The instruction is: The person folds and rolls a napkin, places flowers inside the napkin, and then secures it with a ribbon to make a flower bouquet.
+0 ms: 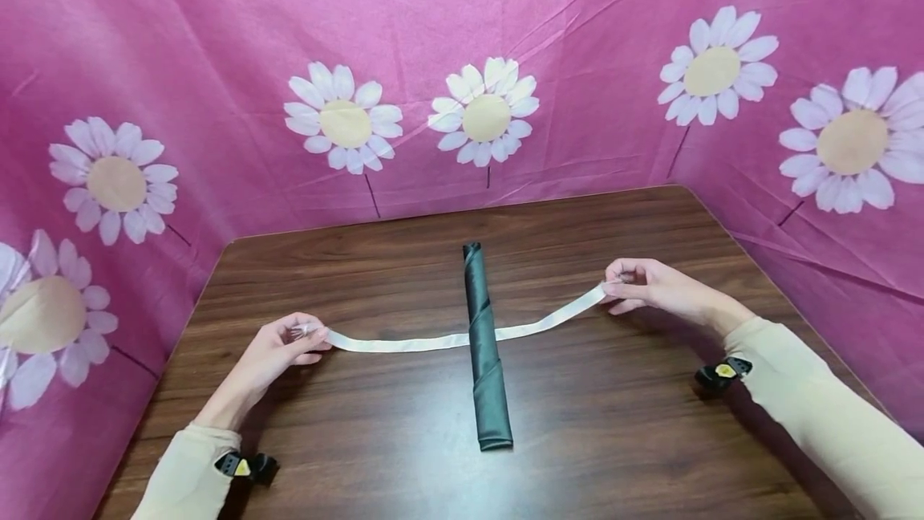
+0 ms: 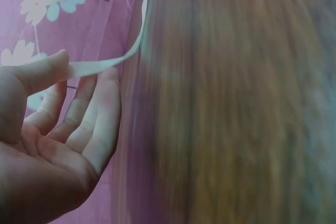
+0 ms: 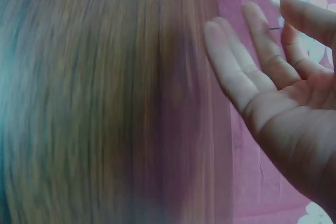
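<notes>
A dark green, shiny cloth roll (image 1: pixel 485 351), wound in slanting folds, lies lengthwise on the table in the head view. Beneath it runs a white ribbon (image 1: pixel 404 345), hidden where the roll covers it and rising toward both ends. My left hand (image 1: pixel 277 347) pinches one end between thumb and fingers, and the left wrist view shows the ribbon (image 2: pixel 100 66) leaving its fingertips in a curve. On the other side, my right hand (image 1: pixel 660 287) pinches the opposite end, held a little higher; in the right wrist view its other fingers (image 3: pixel 233 66) are spread loosely.
The brown wood-grain table (image 1: pixel 577 440) extends under both hands. Around its far and side edges hangs a pink cloth (image 1: pixel 404 6) printed with white daisies. Black wrist cameras are strapped at the cuffs of both cream sleeves (image 1: pixel 816 392).
</notes>
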Motion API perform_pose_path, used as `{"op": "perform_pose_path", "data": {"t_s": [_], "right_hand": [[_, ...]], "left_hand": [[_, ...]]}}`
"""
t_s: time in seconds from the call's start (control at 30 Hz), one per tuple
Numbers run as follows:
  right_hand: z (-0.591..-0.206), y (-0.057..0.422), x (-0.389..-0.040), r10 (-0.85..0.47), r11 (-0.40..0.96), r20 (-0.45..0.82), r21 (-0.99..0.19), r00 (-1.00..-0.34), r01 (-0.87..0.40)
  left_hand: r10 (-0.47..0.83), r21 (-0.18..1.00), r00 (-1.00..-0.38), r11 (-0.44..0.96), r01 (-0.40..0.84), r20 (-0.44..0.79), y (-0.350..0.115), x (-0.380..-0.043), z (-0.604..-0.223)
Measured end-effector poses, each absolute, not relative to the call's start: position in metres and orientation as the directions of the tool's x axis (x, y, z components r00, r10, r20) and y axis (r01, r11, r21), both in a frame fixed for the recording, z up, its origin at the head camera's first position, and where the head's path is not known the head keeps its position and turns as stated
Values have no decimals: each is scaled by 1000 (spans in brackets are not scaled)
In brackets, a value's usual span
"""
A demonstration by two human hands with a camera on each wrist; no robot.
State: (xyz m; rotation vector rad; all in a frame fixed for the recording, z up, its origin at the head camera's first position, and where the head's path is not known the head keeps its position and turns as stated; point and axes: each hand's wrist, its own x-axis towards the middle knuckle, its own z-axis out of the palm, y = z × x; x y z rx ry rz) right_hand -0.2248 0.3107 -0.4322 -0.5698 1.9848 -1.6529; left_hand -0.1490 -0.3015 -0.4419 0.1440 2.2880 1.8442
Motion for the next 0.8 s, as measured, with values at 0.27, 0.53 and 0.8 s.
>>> {"op": "perform_pose_path", "data": {"t_s": [0.27,0.53,0.8], "right_hand": [[-418,310,-230,-630,-160,76,-986,-773,33],[-416,301,-232,-744,-195,76,-975,-664,106],[-424,269,-232,-750,7,-62,-996,-658,86]], "left_hand": [[221,994,-974,102,-27,-49,-292,-157,-432],[239,993,-969,112,-39,-66,-276,-167,-422],[342,993,-937,111,-42,-78,-250,-176,-423]]}}
